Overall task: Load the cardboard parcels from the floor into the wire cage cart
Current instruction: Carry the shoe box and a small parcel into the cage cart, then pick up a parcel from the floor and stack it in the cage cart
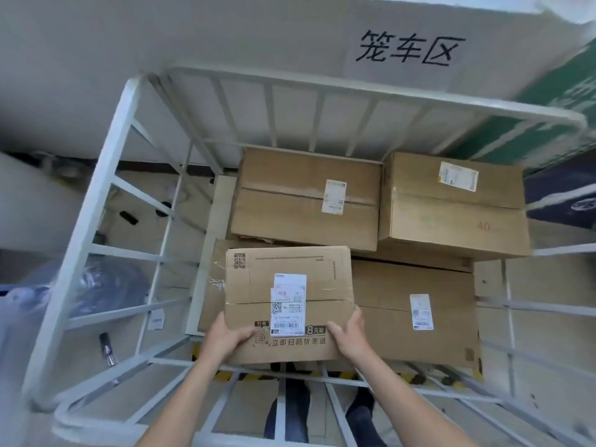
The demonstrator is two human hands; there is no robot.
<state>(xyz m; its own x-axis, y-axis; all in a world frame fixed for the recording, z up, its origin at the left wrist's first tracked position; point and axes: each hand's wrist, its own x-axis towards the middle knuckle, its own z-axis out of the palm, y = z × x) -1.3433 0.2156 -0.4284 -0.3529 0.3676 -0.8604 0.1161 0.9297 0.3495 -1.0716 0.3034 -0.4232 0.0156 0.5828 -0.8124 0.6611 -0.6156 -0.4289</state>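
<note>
I look down into a white wire cage cart (96, 201). Both hands hold a cardboard parcel (290, 279) with a white shipping label over the cart's near left part. My left hand (230, 338) grips its near left corner, thumb on top. My right hand (348, 333) grips its near right edge. Under and around it lie other parcels: one at the back middle (290, 201), one at the back right (451, 214), a wide one at the near right (419, 317), and one partly hidden beneath the held parcel (211, 285).
A white wall with a printed sign (409, 50) stands behind the cart. Through the left bars I see a blue-and-clear plastic bag (96, 285) and small objects on the floor. Yellow-black floor tape (232, 375) and my feet (361, 411) show below the cart's near rail.
</note>
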